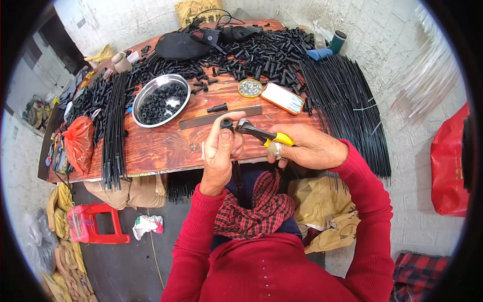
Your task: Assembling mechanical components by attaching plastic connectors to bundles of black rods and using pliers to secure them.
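Note:
My left hand (219, 157) is closed around a small black plastic fitting (227, 123), its round end pointing up between thumb and fingers. In my right hand (316, 145) is a pair of pliers (259, 133) with black and yellow handles. The plier jaws are right beside the fitting; whether they grip a part of it is too small to tell. A dark rod seems to hang below my left hand. Just beyond the hands, a flat metal bar (201, 120) lies on the wooden table (166, 151), with a loose black fitting (217, 107) behind it.
A steel bowl (187, 98) holds small black rings. A round tin (250, 88) of small metal pieces sits near an orange-rimmed tray (283, 98). Black fittings (271, 55) heap at the back. Bundles of thin black rods (347, 100) lie right and left. A red stool (113, 221) stands below.

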### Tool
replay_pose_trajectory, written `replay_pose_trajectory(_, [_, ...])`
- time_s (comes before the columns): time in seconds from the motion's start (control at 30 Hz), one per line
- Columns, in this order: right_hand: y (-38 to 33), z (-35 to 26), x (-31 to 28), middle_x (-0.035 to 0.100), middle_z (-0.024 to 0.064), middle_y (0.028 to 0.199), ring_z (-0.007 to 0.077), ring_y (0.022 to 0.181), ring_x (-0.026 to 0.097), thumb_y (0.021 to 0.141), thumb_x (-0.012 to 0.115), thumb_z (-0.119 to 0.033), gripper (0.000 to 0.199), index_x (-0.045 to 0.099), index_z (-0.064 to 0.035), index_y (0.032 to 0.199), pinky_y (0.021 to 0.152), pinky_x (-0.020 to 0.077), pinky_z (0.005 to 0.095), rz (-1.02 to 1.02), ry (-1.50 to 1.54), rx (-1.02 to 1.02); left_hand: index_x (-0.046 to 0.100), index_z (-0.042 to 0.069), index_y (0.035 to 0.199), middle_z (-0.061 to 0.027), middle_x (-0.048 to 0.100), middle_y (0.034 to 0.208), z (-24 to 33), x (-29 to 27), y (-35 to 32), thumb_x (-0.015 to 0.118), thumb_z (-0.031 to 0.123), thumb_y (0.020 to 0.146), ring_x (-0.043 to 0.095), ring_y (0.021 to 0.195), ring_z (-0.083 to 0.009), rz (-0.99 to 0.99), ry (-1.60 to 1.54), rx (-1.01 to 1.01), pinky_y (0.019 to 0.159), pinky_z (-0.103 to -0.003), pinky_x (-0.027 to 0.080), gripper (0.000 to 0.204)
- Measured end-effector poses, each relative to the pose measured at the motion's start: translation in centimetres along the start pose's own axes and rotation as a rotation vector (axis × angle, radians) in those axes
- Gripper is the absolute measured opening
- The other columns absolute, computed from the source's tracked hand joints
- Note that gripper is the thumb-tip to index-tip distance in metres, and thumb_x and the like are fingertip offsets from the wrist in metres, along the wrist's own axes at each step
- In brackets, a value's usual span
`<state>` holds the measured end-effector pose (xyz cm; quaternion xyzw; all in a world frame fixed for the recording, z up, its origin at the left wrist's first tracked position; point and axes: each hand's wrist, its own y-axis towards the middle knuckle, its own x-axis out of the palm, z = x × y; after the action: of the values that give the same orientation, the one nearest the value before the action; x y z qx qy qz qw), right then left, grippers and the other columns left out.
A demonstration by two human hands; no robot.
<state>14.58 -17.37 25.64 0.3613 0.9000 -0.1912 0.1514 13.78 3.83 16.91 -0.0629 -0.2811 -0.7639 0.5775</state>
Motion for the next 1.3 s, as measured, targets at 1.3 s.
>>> replay_pose_trajectory(1.3, [1.6,-3.9,-2.6,0.068,0.0066,0.088,0.0136,0.075,0.066,0.102,0.048,-0.024,0.028,0.061,0.0008,0.100,0.067,0.0534,0.0302,-0.233,-0.143,0.271,0.051,0.000,0.121,0.0060,0.037,0.066,-0.1,0.2,-0.6,0.042,0.030,0.106,0.030,0.056,-0.0023,0.052,0.204,0.083,0.050,-0.021,0.026,0.034])
